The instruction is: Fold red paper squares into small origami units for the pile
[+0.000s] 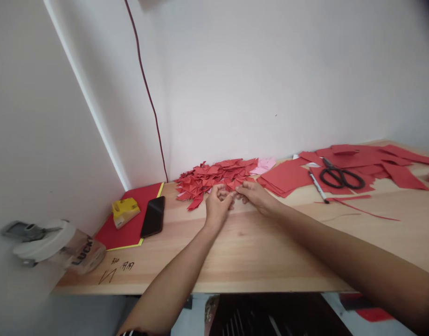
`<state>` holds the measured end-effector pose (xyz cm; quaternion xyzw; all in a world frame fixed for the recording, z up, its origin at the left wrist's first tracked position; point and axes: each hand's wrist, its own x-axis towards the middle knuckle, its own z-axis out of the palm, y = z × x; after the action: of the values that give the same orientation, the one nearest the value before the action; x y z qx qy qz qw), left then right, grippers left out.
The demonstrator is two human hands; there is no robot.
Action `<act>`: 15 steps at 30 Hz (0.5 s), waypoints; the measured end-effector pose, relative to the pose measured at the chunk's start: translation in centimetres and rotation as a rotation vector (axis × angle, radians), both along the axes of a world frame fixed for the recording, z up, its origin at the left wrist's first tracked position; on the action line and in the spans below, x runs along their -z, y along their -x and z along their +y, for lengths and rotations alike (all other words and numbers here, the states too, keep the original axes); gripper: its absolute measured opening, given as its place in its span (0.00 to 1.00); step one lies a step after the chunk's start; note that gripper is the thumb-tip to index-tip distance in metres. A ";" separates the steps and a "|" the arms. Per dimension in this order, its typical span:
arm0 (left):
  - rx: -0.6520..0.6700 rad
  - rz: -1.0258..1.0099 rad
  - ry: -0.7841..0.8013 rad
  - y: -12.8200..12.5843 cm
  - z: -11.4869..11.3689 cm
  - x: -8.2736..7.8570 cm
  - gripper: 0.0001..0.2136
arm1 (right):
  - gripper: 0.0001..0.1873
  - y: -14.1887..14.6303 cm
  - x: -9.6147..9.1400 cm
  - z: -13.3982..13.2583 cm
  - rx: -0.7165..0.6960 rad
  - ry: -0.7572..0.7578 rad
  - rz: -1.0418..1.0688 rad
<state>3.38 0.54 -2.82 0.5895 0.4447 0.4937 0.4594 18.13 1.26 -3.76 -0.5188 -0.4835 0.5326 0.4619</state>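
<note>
My left hand (218,205) and my right hand (255,196) meet fingertip to fingertip above the wooden table, just in front of a pile of folded red paper pieces (207,176). Both hands are closed in a pinch, thumbs against fingers. Whatever lies between the fingertips is too small and too covered to make out. Red paper shows directly behind the fingers, and I cannot tell whether any of it is in my grip. To the right of my right hand lies a stack of flat red paper sheets (287,176).
Black-handled scissors (341,178) and a marker (318,187) lie at right among red paper and thin offcuts. Pink paper (264,165) sits by the wall. At left are a phone (153,216), a yellow packet (125,211) on a red folder (107,233), and a lidded bottle (85,252).
</note>
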 end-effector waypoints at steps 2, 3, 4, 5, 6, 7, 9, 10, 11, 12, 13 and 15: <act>-0.002 0.011 -0.012 0.2 0.2 0.1 0.18 | 0.19 0.0 0.1 -0.3 0.010 -0.015 -0.011; -0.004 0.016 -0.017 0.2 0.2 0.1 0.17 | 0.19 0.0 0.2 -0.4 0.011 -0.023 -0.015; -0.006 0.021 -0.022 0.3 0.2 0.2 0.17 | 0.19 -0.1 0.3 -0.5 0.008 -0.030 -0.017; -0.008 0.025 -0.029 0.3 0.2 0.2 0.16 | 0.18 -0.2 0.3 -0.5 0.003 -0.037 -0.018; -0.011 0.029 -0.036 0.4 0.1 0.2 0.15 | 0.18 -0.3 0.4 -0.5 -0.005 -0.044 -0.016; -0.017 0.034 -0.044 0.4 0.0 0.3 0.14 | 0.18 -0.4 0.4 -0.5 -0.015 -0.050 -0.012; -0.038 0.049 -0.066 0.5 -0.1 0.3 0.13 | 0.18 -0.4 0.5 -0.4 -0.041 -0.062 -0.002; -0.051 0.059 -0.078 0.6 -0.2 0.3 0.13 | 0.18 -0.5 0.5 -0.4 -0.056 -0.068 0.002; -0.063 0.069 -0.090 0.6 -0.2 0.3 0.13 | 0.18 -0.5 0.5 -0.4 -0.069 -0.073 0.006; -0.073 0.079 -0.100 0.6 -0.2 0.3 0.13 | 0.18 -0.5 0.5 -0.4 -0.082 -0.077 0.008; -0.081 0.087 -0.108 0.7 -0.1 0.3 0.12 | 0.18 -0.5 0.4 -0.4 -0.094 -0.080 0.009; -0.087 0.099 -0.118 0.6 0.0 0.3 0.11 | 0.18 -0.5 0.4 -0.5 -0.114 -0.083 0.008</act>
<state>2.75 0.56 -3.15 0.6194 0.4622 0.5086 0.3795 18.65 0.80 -4.15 -0.4686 -0.5321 0.5397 0.4539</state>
